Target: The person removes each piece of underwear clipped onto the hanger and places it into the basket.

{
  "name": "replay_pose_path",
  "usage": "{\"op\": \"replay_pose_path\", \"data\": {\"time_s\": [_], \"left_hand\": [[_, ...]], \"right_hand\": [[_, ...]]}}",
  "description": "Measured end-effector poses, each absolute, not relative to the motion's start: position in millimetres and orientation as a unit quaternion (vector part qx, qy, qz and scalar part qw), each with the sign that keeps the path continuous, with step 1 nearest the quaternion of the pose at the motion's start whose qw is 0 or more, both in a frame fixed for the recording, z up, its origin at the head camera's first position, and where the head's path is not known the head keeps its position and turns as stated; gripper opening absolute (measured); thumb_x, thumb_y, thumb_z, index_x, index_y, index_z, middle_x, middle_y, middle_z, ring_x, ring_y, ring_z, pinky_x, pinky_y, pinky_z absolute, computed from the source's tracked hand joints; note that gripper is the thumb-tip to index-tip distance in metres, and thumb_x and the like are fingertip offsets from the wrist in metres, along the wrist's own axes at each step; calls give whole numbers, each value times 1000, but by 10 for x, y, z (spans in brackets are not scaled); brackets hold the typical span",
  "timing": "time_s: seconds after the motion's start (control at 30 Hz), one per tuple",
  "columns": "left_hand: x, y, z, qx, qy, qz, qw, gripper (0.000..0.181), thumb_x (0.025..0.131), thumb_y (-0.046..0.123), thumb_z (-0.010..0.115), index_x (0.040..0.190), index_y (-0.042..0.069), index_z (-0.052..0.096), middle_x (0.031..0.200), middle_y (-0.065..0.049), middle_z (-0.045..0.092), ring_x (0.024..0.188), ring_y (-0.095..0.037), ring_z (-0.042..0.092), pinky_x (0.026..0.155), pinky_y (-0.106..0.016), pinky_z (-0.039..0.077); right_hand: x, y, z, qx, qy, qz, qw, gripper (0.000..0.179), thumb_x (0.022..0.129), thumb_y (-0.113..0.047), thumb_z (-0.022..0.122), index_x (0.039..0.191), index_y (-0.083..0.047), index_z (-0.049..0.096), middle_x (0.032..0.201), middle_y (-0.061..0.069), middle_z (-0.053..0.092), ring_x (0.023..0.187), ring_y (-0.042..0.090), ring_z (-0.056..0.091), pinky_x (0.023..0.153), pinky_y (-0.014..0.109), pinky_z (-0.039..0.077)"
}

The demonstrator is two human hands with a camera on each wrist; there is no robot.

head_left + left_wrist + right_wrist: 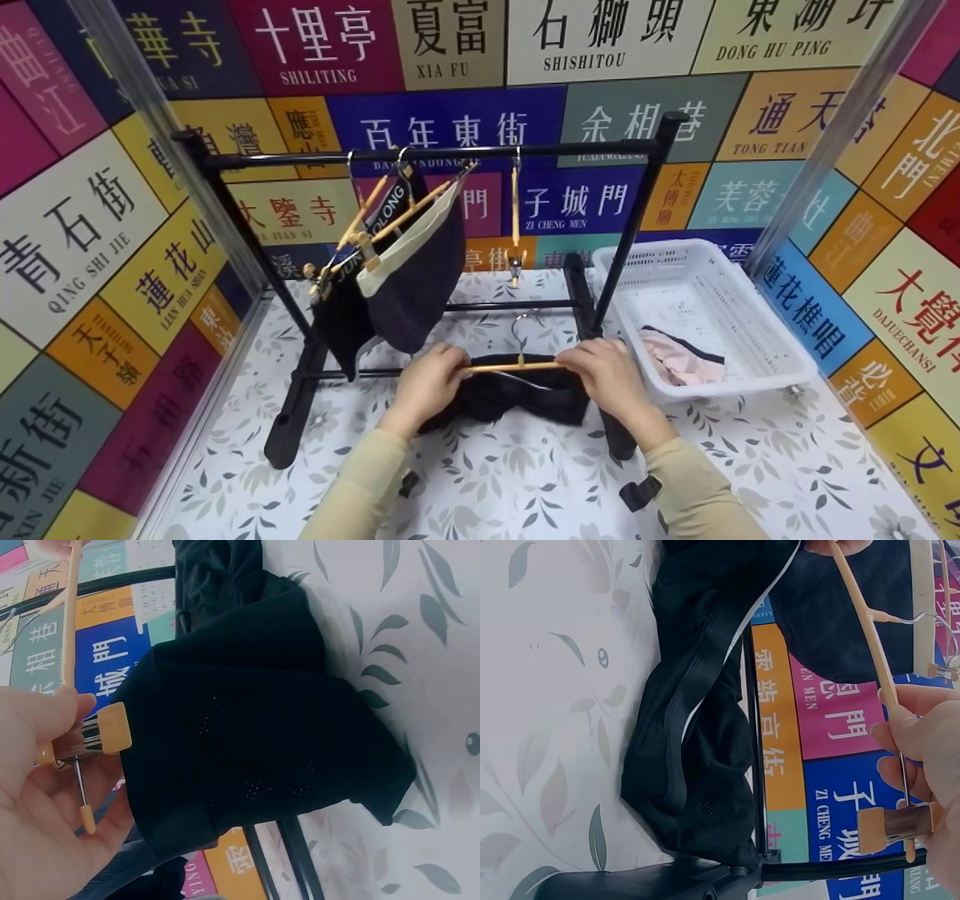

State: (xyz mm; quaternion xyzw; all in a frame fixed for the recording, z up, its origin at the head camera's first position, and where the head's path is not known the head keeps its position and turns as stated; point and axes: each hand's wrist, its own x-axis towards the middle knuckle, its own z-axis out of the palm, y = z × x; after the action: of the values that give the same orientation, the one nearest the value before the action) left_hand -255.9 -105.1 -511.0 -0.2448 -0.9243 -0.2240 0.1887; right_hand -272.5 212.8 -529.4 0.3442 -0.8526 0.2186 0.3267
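Between both hands a wooden clip hanger (517, 367) with a metal hook is held level in front of the rack. My left hand (433, 382) grips its left end, fingers around the clip (114, 729), which bites the edge of black underpants (255, 735). At the other end, my right hand (609, 375) holds the bar between thumb and fingers. The right clip (885, 829) shows no cloth in it, and the underpants (697, 727) sag below the bar beside it. Part of the underpants is hidden by the hands in the head view.
A black rack (465, 154) stands behind, bearing grey-black underpants (420, 277) and other black ones on hangers at its left. A bare hanger (515, 217) hangs farther right. In the white basket (757, 300) at right lies a pink garment (679, 360).
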Motion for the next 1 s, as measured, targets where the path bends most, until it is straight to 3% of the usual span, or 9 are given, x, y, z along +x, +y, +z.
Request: {"op": "replay_pose_path", "data": {"time_s": [0.17, 0.3, 0.77, 1.0], "left_hand": [[-2558, -1077, -5020, -253, -924, -202, 201, 24, 88, 26, 74, 106, 12, 67, 99, -5, 65, 89, -29, 64, 71, -49, 50], [-2552, -1101, -4958, -258, -924, -181, 217, 27, 85, 24, 76, 107, 12, 67, 100, -6, 66, 92, -30, 62, 71, -48, 47], [-2514, -1139, -4943, -257, -932, -141, 215, 22, 88, 22, 73, 107, 12, 69, 97, -4, 67, 92, -27, 59, 76, -43, 45], [-2481, -1088, -4985, -254, -934, -121, 218, 13, 88, 18, 71, 96, 11, 63, 87, -5, 66, 85, -29, 60, 71, -42, 44]], "right_hand": [[-2724, 2137, -5300, 341, -852, 226, 327, 15, 83, -10, 75, 95, -18, 74, 86, -3, 68, 79, 25, 61, 81, 44, 42], [-2715, 2149, -5300, 339, -853, 226, 327, 15, 83, -9, 75, 95, -18, 74, 86, -3, 68, 79, 25, 61, 81, 44, 42], [-2690, 2195, -5363, 335, -852, 233, 328, 16, 82, -6, 75, 94, -17, 74, 85, -2, 69, 79, 26, 62, 81, 46, 43], [-2687, 2208, -5390, 331, -857, 230, 320, 18, 82, -7, 76, 96, -18, 74, 87, -3, 69, 81, 25, 62, 83, 45, 43]]}}
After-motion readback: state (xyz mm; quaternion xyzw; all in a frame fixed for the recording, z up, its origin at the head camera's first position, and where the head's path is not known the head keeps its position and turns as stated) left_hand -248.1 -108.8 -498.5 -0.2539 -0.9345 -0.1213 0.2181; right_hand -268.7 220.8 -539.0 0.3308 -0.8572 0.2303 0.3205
